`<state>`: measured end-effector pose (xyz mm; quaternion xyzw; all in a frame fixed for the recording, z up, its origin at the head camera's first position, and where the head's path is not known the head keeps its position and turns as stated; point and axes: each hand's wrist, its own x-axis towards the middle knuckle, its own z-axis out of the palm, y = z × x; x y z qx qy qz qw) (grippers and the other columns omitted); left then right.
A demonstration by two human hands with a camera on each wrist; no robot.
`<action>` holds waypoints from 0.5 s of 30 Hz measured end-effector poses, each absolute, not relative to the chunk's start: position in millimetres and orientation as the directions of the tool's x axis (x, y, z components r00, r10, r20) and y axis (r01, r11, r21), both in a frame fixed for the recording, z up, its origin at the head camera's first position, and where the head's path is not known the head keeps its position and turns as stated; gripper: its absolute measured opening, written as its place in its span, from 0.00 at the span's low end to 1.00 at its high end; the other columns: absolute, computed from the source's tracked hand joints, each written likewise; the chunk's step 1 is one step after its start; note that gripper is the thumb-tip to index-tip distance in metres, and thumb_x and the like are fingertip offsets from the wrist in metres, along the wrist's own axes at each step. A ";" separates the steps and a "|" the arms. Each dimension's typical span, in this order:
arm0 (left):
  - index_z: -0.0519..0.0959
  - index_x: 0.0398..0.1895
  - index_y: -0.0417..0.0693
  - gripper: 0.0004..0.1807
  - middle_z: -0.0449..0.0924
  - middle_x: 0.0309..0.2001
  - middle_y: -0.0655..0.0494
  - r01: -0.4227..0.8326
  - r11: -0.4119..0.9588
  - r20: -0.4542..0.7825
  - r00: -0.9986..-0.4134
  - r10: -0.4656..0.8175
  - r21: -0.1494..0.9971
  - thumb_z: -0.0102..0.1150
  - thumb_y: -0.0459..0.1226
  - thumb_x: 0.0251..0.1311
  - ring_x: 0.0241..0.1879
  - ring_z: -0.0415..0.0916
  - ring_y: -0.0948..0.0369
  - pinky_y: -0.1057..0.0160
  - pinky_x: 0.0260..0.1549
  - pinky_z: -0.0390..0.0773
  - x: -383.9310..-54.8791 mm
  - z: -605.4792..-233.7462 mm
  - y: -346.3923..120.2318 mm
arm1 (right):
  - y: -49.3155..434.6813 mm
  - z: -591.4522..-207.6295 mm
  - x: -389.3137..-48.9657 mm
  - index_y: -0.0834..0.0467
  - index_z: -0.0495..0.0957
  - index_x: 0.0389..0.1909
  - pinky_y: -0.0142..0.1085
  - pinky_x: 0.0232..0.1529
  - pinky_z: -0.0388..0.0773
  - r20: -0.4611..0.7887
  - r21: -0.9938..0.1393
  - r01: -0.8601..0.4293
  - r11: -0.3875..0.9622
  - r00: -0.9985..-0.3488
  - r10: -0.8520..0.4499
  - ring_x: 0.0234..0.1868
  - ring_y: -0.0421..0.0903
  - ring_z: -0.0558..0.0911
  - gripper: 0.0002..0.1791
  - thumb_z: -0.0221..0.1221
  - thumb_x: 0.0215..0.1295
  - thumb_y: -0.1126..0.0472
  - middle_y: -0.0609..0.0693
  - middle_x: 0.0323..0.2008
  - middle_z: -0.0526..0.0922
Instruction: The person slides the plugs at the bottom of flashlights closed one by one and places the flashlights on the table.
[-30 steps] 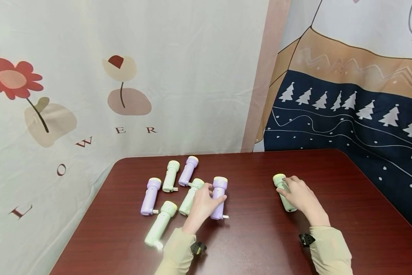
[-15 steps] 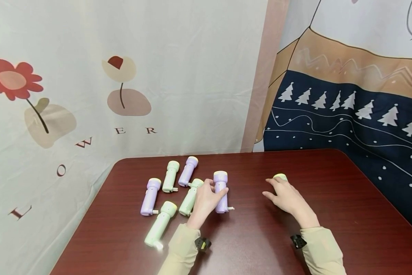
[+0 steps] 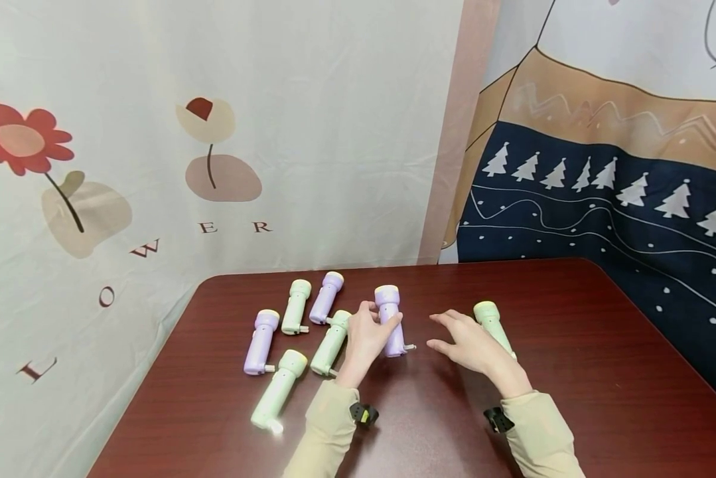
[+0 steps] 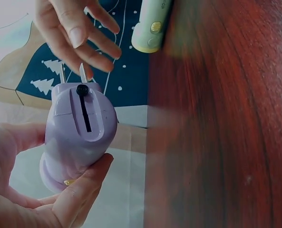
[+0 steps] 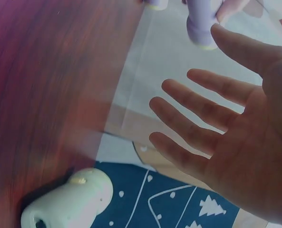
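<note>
My left hand (image 3: 366, 338) grips a purple flashlight (image 3: 389, 315) by its barrel, thumb on one side and fingers on the other. Two metal plug prongs (image 4: 82, 72) stick out from its tail end, beside a slot with a black knob (image 4: 82, 90). To the right, my right hand (image 3: 471, 345) reaches toward that flashlight with fingers spread and nothing in them. In the right wrist view its palm (image 5: 255, 156) faces the purple flashlight (image 5: 201, 21). Behind the right hand a green flashlight (image 3: 490, 317) lies on the table, its lower part partly covered by the wrist.
On the left of the dark red table (image 3: 429, 425) lie several more flashlights, among them a green one (image 3: 280, 388), a purple one (image 3: 261, 342) and another green one (image 3: 330, 342) close beside my left hand. A patterned curtain (image 3: 334, 133) hangs behind the table's far edge.
My left hand has lifted the purple flashlight and carried it right and away from me. My right hand has left the green flashlight and moved left toward the purple one.
</note>
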<state>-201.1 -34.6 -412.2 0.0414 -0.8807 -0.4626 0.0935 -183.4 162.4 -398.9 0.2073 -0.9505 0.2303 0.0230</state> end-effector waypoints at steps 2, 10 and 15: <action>0.74 0.44 0.38 0.26 0.83 0.32 0.46 0.015 0.562 0.130 -0.978 -0.164 0.827 0.68 0.47 0.49 0.34 0.80 0.54 0.60 0.31 0.75 -201.2 -412.0 -33.4 | 158.4 -398.3 -182.1 0.63 0.74 0.57 0.49 0.53 0.76 0.133 -0.429 -0.419 0.800 -0.905 -0.403 0.53 0.55 0.79 0.27 0.63 0.60 0.53 0.59 0.53 0.79; 0.74 0.44 0.38 0.26 0.83 0.33 0.45 0.036 0.554 0.157 -0.972 -0.173 0.832 0.68 0.47 0.49 0.33 0.81 0.54 0.60 0.32 0.76 -203.2 -413.0 -28.9 | 141.1 -403.6 -180.4 0.61 0.74 0.57 0.47 0.48 0.78 0.105 -0.447 -0.432 0.783 -0.895 -0.434 0.49 0.52 0.80 0.28 0.65 0.57 0.54 0.56 0.51 0.79; 0.74 0.45 0.37 0.27 0.84 0.33 0.45 0.051 0.557 0.177 -0.968 -0.175 0.829 0.68 0.47 0.49 0.32 0.82 0.55 0.60 0.32 0.77 -204.9 -413.8 -27.1 | 132.1 -408.2 -180.6 0.60 0.76 0.55 0.45 0.47 0.78 0.122 -0.414 -0.448 0.792 -0.890 -0.439 0.47 0.49 0.80 0.27 0.67 0.55 0.54 0.54 0.49 0.80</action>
